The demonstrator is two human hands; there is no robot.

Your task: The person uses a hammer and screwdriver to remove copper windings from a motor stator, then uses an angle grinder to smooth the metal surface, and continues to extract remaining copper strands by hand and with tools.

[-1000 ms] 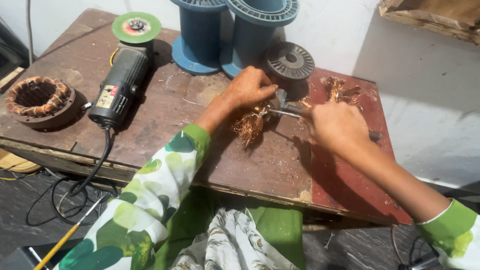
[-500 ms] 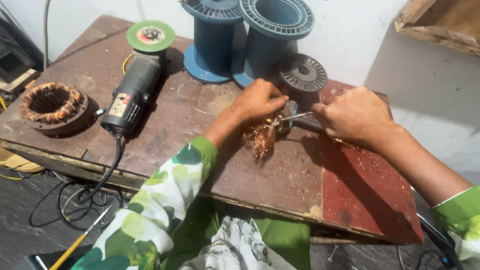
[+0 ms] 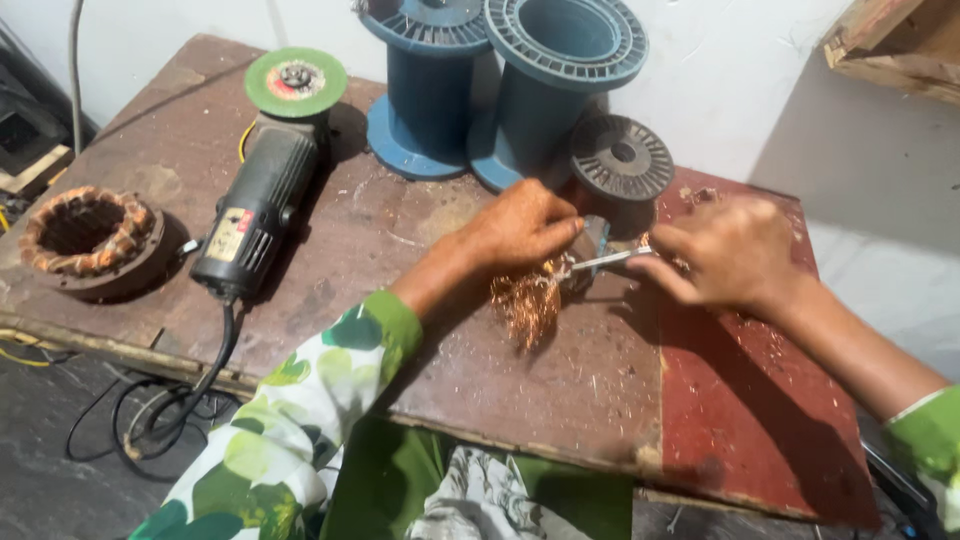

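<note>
Copper wire [image 3: 527, 303], frayed into a loose orange bundle, is seen spilling toward the near edge of the desk [image 3: 420, 370] from a small grey motor part [image 3: 590, 245]. That part is gripped by the left hand [image 3: 520, 228], whose fingers are curled closed over its top and left side. A thin metal tool [image 3: 610, 260] is pinched in the right hand [image 3: 725, 250], with the fingers closed round its handle end; what kind of tool it is cannot be told.

The long axis of the tool is laid nearly level, running from the right hand leftward and slightly down, so that its tip is brought to the spot where the wire leaves the part, just below the left fingertips. The wire bundle thus lies to the left of the right hand and below the left hand; the left hand is the nearer of the two to it.

Behind the hands, a dark ribbed disc [image 3: 622, 158] and two blue spools [image 3: 500, 80] are set close, so little room is left on the far side. An angle grinder [image 3: 255, 215] with a green disc and a wound stator [image 3: 88, 235] are placed well apart to the left. Bare desk is left toward the near edge and on the red panel [image 3: 740, 420] at the right.
</note>
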